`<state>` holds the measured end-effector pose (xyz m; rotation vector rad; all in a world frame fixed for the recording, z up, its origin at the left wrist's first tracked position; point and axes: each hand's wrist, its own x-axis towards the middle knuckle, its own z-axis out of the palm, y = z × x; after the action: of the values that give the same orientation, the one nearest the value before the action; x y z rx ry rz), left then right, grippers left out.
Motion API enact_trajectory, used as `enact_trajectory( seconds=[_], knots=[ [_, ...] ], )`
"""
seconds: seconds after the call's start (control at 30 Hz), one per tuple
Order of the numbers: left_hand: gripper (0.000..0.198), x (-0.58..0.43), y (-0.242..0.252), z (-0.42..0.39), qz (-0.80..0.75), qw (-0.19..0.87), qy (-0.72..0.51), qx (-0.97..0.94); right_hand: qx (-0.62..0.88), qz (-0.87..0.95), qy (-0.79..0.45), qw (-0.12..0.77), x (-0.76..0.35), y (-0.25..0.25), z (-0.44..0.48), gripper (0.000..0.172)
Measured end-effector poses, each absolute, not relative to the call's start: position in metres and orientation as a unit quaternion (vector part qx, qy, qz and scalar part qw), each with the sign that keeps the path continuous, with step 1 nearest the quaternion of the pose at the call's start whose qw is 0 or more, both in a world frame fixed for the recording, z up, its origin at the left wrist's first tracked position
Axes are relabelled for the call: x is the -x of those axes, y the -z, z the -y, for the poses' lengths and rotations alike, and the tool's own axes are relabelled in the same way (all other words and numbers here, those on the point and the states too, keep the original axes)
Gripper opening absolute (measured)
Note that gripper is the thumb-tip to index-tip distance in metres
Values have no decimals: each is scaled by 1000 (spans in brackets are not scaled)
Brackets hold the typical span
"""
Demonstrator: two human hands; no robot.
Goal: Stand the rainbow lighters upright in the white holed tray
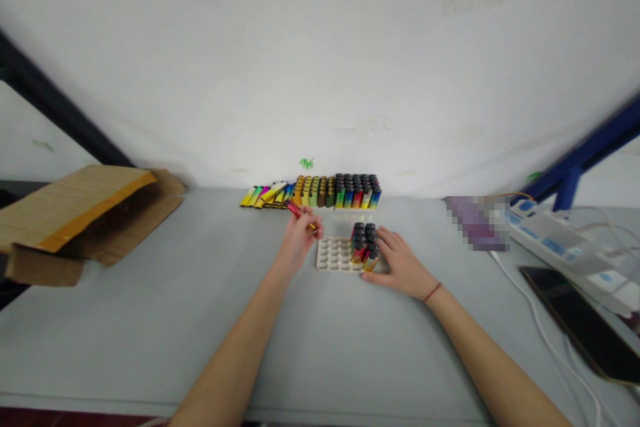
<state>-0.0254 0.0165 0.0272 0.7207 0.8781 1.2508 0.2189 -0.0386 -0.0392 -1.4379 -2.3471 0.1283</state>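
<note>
My left hand (299, 240) is closed round a red and yellow lighter (295, 210), held just left of a white tray (334, 255) with rows of round holes. Several lighters with black caps (365, 241) stand in the tray's right end. My right hand (400, 261) rests on the table against the tray's right side, fingers curled beside those lighters and touching the nearest one. Behind the tray, by the wall, a full tray of upright lighters (345, 192) stands, with loose coloured lighters (267, 195) lying to its left.
An open cardboard box (80, 217) lies on its side at the far left of the grey table (150, 320). At the right are a white power strip (555, 240), white cables (545, 337), a dark phone (585, 327) and a blurred purple object (475, 221).
</note>
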Motion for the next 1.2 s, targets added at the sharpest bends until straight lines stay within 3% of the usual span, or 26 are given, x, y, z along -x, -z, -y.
enact_trajectory(
  seconds=[0.33,0.57,0.8,1.2],
  knots=[
    [45,23,-14,-20,-421,546,-587,-425,511,837,-43,192,-219,42,38,89],
    [41,22,-22,-16,-415,578,-590,-381,512,836,-40,191,-220,43,38,90],
    [50,18,-29,-12,-427,656,-560,-272,511,834,-42,204,-219,42,38,88],
    [43,15,-36,-8,-470,650,-542,-253,509,834,-43,207,-219,41,39,86]
  ],
)
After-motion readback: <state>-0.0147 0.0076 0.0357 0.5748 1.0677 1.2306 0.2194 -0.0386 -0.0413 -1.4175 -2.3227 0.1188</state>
